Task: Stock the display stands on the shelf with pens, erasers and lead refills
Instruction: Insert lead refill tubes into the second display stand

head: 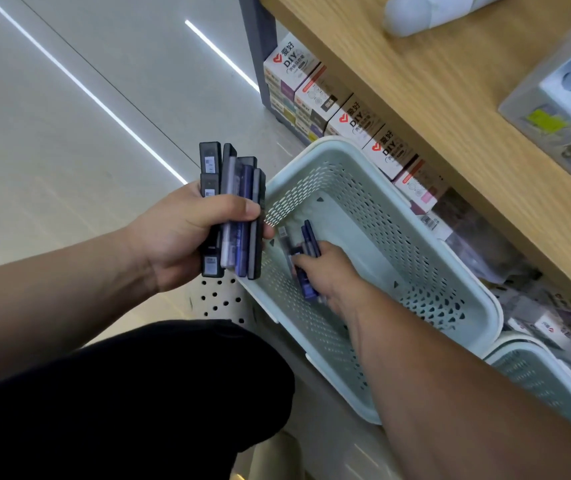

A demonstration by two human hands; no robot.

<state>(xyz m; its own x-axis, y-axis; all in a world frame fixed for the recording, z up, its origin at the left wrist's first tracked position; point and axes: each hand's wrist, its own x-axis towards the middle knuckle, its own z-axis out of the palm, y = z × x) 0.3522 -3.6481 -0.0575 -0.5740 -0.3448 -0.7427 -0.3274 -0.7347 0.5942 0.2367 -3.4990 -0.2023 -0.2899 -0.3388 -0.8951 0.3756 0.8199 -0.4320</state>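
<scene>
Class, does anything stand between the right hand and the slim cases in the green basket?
Nothing visible: the right hand grips the slim blue and clear plastic cases inside the pale green perforated plastic basket.

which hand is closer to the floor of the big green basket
Right. The right hand reaches inside the basket, down by its floor, gripping a few slim cases. The left hand holds a stack of cases outside it, up by the rim.

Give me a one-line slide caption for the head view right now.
Left hand grips a stack of slim cases while right hand grips more inside the basket.
</scene>
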